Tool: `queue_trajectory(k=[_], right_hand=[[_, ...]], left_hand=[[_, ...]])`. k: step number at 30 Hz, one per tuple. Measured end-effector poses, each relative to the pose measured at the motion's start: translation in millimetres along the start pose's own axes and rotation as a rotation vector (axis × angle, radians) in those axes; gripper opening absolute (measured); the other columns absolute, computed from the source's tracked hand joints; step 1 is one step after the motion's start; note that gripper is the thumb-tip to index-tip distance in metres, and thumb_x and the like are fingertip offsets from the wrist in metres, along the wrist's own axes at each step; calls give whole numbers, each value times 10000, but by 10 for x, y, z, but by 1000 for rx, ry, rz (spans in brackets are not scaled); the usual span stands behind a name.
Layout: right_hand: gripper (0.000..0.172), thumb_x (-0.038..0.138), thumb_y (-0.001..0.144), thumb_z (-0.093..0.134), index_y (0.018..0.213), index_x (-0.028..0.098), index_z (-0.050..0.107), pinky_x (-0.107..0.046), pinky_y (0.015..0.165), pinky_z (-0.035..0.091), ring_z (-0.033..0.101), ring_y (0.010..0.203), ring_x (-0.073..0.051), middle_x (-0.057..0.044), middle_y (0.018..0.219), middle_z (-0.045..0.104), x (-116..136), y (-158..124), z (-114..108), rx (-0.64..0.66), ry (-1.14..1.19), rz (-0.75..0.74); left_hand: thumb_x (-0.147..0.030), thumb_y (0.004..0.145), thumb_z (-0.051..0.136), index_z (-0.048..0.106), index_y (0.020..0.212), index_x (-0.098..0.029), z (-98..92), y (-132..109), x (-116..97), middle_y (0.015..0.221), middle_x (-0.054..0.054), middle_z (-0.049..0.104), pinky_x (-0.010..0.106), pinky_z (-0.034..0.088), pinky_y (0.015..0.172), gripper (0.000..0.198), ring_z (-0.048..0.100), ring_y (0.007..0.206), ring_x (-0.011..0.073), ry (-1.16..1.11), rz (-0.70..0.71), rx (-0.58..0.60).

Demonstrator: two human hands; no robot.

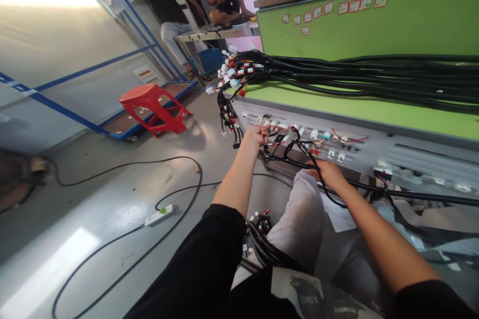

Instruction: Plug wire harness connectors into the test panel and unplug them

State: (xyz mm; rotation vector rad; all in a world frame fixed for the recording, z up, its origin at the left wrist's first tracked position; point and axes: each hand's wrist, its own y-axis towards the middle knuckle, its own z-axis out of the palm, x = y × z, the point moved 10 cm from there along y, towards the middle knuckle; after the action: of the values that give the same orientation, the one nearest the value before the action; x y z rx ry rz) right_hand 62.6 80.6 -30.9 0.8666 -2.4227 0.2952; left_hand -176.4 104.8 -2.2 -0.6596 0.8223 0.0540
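Note:
A black-sleeved wiring harness [290,152] stretches along the front of a grey panel [368,134] fitted with connectors. At its left end my left hand [257,134] is closed, fingertips pinched on a thin dark branch. The branch's tip is hidden by the fingers. Just right of this hand, several small plugs with coloured wires [280,128] sit in the panel. My right hand [325,173] is closed around the harness further right, above my knee, with some fingers hidden. White and teal connectors [320,135] are on the panel between the hands.
A thick bundle of black harnesses [355,72] lies on the green bench, its white connectors [232,72] hanging over the left end. More harness cables [267,244] rest by my lap. A red stool [149,104], power strip [159,214] and cable are on the floor. Two people are behind.

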Motion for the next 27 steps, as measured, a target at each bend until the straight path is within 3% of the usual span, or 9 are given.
queue_trajectory(k=[4, 7, 11, 18, 21, 24, 25, 27], right_hand=[[332, 402, 771, 557, 1063, 278, 655, -258, 755, 463, 627, 922, -204, -16, 1010, 687, -7, 17, -33, -3, -20, 14], [330, 405, 771, 563, 1059, 275, 657, -250, 755, 460, 626, 929, -200, -20, 1013, 687, -1, -8, -52, -12, -37, 16], [318, 390, 775, 561, 1059, 279, 654, -244, 747, 457, 624, 939, -194, -16, 1020, 684, 4, -26, -49, -16, -34, 1], [319, 383, 775, 568, 1064, 272, 645, -255, 753, 453, 616, 962, -201, -15, 1043, 675, 32, -16, -29, 18, -74, 2], [336, 423, 748, 601, 1024, 241, 661, -270, 769, 450, 613, 948, -218, -49, 1030, 673, 162, -154, -81, 77, -142, -8], [328, 393, 766, 590, 1046, 232, 644, -277, 820, 435, 586, 986, -212, -51, 1066, 650, 257, -498, -430, -16, -150, -51], [311, 370, 798, 551, 1069, 240, 630, -280, 838, 428, 574, 1004, -202, -43, 1083, 639, 208, -682, -653, -120, -130, -36], [309, 328, 862, 443, 1115, 236, 595, -302, 887, 407, 538, 1055, -195, -52, 1116, 612, -114, -1221, -1249, -467, -96, 113]], left_hand=[[14, 815, 330, 463, 699, -118, -21, -2, 21, 461, -40, 384, 98, 217, 289, 220, 254, 297, 5, 91, -56, -2], [-49, 812, 418, 488, 707, -119, -73, -31, -9, 507, 5, 471, 132, 316, 331, 144, 385, 350, 44, 155, -44, 6], [-105, 754, 555, 531, 677, -126, -152, -55, -222, 556, 36, 535, 214, 418, 442, 83, 523, 467, 117, 460, 147, -45], [-156, 683, 640, 519, 551, -133, -210, -65, -445, 463, -29, 448, 179, 285, 439, 181, 398, 443, 67, 702, 514, -235], [-167, 691, 626, 515, 591, -133, -250, -65, -425, 474, -41, 452, 181, 295, 438, 154, 402, 456, 71, 746, 537, -300], [-163, 746, 584, 482, 634, -137, -196, -105, -385, 469, -64, 445, 181, 341, 476, 154, 418, 474, 67, 774, 511, -299], [-151, 765, 567, 461, 636, -141, -154, -143, -370, 456, -74, 435, 180, 350, 491, 167, 422, 480, 65, 787, 500, -292], [-109, 793, 528, 400, 631, -149, -40, -260, -341, 404, -100, 378, 173, 354, 513, 210, 395, 462, 57, 832, 483, -277]])
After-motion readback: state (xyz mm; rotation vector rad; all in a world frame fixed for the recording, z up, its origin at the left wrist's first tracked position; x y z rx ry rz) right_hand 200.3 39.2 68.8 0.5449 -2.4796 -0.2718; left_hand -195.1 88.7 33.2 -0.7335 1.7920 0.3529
